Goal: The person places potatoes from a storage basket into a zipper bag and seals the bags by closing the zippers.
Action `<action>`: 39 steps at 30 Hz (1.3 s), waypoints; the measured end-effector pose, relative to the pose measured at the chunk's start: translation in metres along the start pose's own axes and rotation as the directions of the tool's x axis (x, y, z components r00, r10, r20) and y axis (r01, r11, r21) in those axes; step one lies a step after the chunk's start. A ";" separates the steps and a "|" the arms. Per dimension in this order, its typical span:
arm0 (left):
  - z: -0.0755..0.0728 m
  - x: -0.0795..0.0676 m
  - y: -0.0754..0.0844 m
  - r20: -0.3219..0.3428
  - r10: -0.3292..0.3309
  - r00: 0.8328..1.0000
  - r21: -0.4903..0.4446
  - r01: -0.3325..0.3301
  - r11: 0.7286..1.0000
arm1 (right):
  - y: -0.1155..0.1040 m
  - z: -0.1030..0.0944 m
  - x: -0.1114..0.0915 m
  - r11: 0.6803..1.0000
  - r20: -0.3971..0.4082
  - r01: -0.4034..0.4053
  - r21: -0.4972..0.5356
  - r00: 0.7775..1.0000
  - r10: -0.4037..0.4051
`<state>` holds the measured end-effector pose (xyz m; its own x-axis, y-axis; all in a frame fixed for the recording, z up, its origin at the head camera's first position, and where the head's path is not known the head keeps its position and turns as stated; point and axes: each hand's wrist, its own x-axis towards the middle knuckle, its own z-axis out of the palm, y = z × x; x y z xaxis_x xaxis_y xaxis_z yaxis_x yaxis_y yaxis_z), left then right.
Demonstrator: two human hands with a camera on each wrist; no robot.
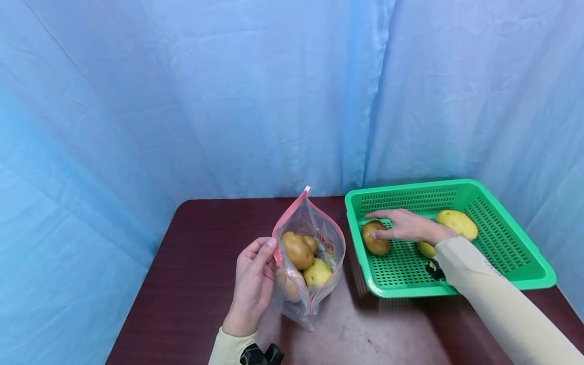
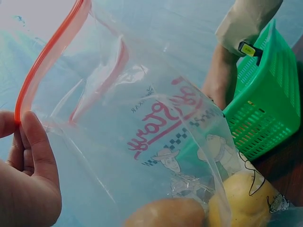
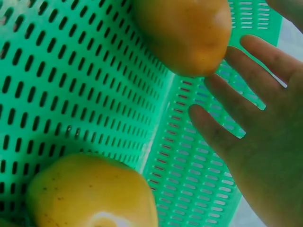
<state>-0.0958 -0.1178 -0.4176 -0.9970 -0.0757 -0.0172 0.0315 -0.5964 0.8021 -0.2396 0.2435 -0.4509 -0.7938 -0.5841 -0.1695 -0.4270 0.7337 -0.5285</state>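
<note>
My left hand (image 1: 253,281) pinches the pink-edged rim of a clear zip bag (image 1: 332,225) between thumb and fingers. The bag's mouth gapes, and several potatoes (image 1: 297,251) lie inside; the left wrist view shows pink lettering and cartoon figures printed on its side. My right hand (image 1: 406,226) reaches into a green basket (image 1: 412,292), over a brown potato (image 1: 376,246) near its left wall. In the right wrist view its fingers (image 3: 258,78) are spread and fairly straight, with fingertips at or very near that potato; contact is hard to tell.
Beneath my right forearm and beyond it, other yellow potatoes (image 1: 458,224) lie in the basket, one partly hidden by the wrist. The basket stands on the right of a dark red-brown table (image 1: 196,284). Blue curtains (image 1: 255,101) hang behind and at the sides.
</note>
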 end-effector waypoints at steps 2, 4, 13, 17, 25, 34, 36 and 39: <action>-0.001 0.000 0.000 0.002 -0.001 1.000 0.003 0.001 1.000 | 0.003 0.000 -0.001 1.000 0.006 -0.002 0.000 1.000 0.002; -0.001 0.000 -0.001 0.003 0.000 1.000 0.007 0.000 1.000 | 0.006 0.000 -0.003 1.000 0.003 0.005 0.005 1.000 -0.005; -0.003 0.002 -0.001 0.005 0.003 1.000 0.004 -0.003 1.000 | 0.020 -0.003 -0.015 1.000 -0.034 -0.002 -0.017 0.999 0.001; -0.003 0.002 -0.001 -0.001 0.003 1.000 0.006 -0.003 1.000 | 0.023 -0.004 -0.018 0.998 -0.042 0.014 -0.055 0.999 -0.016; -0.004 0.002 -0.004 -0.002 -0.001 1.000 0.001 0.001 1.000 | 0.020 -0.002 -0.017 1.000 -0.052 0.003 -0.025 0.999 -0.005; -0.003 0.003 -0.005 -0.006 0.008 1.000 -0.013 -0.008 1.000 | 0.018 0.002 -0.014 1.000 -0.050 0.019 -0.015 0.999 -0.019; -0.003 0.003 -0.005 -0.003 0.007 1.000 -0.016 -0.007 1.000 | 0.018 0.003 -0.013 1.000 -0.041 0.019 -0.012 0.999 -0.019; -0.003 0.003 -0.006 0.005 0.006 1.000 -0.018 -0.006 1.000 | 0.019 0.005 -0.012 1.000 -0.026 0.017 -0.005 1.000 -0.018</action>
<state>-0.0990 -0.1167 -0.4240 -0.9971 -0.0753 -0.0089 0.0390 -0.6104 0.7911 -0.2356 0.2626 -0.4632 -0.7973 -0.5876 -0.1383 -0.4430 0.7251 -0.5272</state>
